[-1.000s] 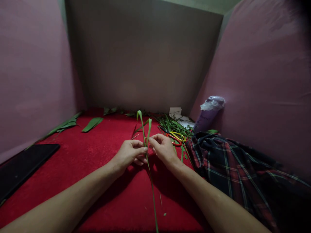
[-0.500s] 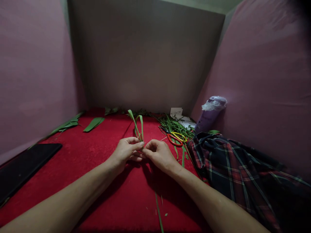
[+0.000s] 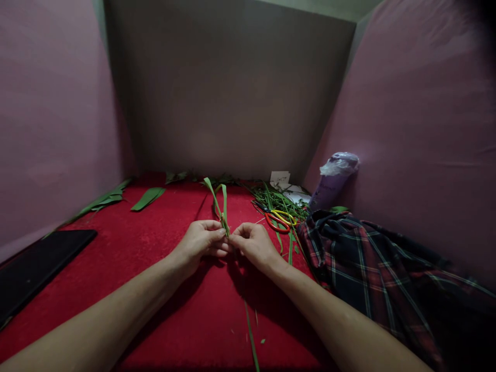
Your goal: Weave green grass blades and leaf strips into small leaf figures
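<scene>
Above the red cloth stands a small piece of folded green leaf strips, its loop and one loose end pointing up. My left hand pinches its base between thumb and fingers. Close against it, my right hand is closed at the lower end of the same leaf strips, thumb and forefinger together. The fingertips partly hide where the strips cross. A long thin green strip runs down from below the hands toward the near edge; whether it joins the held piece I cannot tell.
Scissors with red and yellow handles lie by a heap of cut leaves at the right. Beyond are white papers and a purple plastic-topped roll. Plaid cloth lies right, a black flat device left, near broad leaves.
My right fingertips have closed onto the lower end of the leaf strips, near my left thumb. More of the strips' base shows above the fingers. The view has shifted slightly.
</scene>
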A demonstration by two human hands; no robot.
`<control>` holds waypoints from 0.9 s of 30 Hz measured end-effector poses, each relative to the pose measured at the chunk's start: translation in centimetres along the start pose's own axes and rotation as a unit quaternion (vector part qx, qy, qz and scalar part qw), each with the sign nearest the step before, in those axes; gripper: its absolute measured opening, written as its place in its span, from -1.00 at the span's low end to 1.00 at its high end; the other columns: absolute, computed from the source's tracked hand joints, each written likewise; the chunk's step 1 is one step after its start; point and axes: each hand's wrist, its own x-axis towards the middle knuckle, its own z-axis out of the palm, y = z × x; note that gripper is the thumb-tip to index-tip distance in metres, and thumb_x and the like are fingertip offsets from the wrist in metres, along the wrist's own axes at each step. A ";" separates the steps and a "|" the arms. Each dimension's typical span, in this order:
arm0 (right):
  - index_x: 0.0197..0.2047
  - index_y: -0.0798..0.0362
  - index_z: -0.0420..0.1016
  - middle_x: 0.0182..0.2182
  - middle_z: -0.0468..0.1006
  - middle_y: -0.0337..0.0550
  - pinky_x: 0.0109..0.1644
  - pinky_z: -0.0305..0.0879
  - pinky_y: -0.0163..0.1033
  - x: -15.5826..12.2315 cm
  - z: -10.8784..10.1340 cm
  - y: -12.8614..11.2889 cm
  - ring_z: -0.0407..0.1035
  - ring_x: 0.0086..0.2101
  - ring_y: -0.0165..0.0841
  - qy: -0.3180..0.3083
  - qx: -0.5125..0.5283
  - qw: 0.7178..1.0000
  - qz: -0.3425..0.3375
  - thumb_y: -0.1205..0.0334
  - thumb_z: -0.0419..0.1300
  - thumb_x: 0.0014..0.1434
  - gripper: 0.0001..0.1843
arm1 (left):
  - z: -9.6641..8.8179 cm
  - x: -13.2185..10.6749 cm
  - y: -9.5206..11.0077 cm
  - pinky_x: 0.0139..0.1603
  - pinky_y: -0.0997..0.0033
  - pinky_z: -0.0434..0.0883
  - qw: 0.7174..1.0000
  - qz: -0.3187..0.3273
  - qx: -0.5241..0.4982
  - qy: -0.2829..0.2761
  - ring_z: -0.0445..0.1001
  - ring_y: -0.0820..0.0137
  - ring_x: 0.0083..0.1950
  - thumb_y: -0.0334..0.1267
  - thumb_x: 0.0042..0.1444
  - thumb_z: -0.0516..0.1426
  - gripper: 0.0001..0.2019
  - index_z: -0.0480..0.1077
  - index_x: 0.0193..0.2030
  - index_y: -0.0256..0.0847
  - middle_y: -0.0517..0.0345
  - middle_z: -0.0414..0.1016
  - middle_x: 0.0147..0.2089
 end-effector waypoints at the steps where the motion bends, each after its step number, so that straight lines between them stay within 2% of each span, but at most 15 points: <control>1: -0.59 0.13 0.34 -0.71 0.37 -0.25 -0.60 0.07 -0.43 0.0 0.0 0.1 0.23 -0.67 -0.49 0.003 -0.005 1.000 -0.003 0.24 0.10 -0.06 -0.84 | 0.1 -0.1 0.0 -0.52 0.52 0.42 1.000 0.002 0.004 0.001 0.47 0.45 -0.53 -0.34 -0.09 0.15 -0.90 0.30 -0.47 -0.32 0.08 0.46 -0.55; 7: -0.61 0.12 0.35 -0.66 0.41 -0.22 -0.58 0.06 -0.42 0.1 0.2 0.8 0.26 -0.60 -0.47 0.014 -0.042 0.999 -0.029 0.22 0.10 -0.06 -0.82 | 0.4 -0.2 0.0 -0.52 0.51 0.41 1.000 0.023 0.013 0.003 0.44 0.47 -0.56 -0.31 -0.14 0.19 -0.86 0.31 -0.49 -0.32 0.17 0.41 -0.58; 12: -0.61 0.12 0.33 -0.68 0.38 -0.24 -0.59 0.04 -0.42 0.1 0.2 0.7 0.22 -0.63 -0.48 0.011 -0.037 0.999 -0.026 0.19 0.09 -0.05 -0.79 | 0.3 0.0 -0.2 -0.53 0.51 0.40 0.999 0.030 0.010 0.008 0.44 0.46 -0.56 -0.32 -0.23 0.25 -0.80 0.29 -0.51 -0.31 0.15 0.44 -0.58; 22: -0.61 0.13 0.35 -0.69 0.39 -0.24 -0.61 0.04 -0.44 0.2 0.2 1.0 0.24 -0.66 -0.49 0.002 -0.011 1.000 -0.018 0.21 0.12 -0.06 -0.81 | 0.6 -0.2 0.2 -0.53 0.54 0.41 0.999 0.020 0.019 0.016 0.43 0.48 -0.57 -0.38 -0.19 0.17 -0.90 0.30 -0.55 -0.32 0.16 0.41 -0.61; 27: -0.60 0.13 0.37 -0.69 0.41 -0.22 -0.61 0.05 -0.43 0.2 0.3 1.1 0.26 -0.66 -0.48 0.002 -0.014 1.000 -0.019 0.20 0.12 -0.05 -0.80 | 0.7 -0.1 0.0 -0.57 0.52 0.40 0.998 0.023 0.041 0.034 0.43 0.46 -0.58 -0.32 -0.13 0.13 -0.90 0.30 -0.56 -0.29 0.15 0.40 -0.62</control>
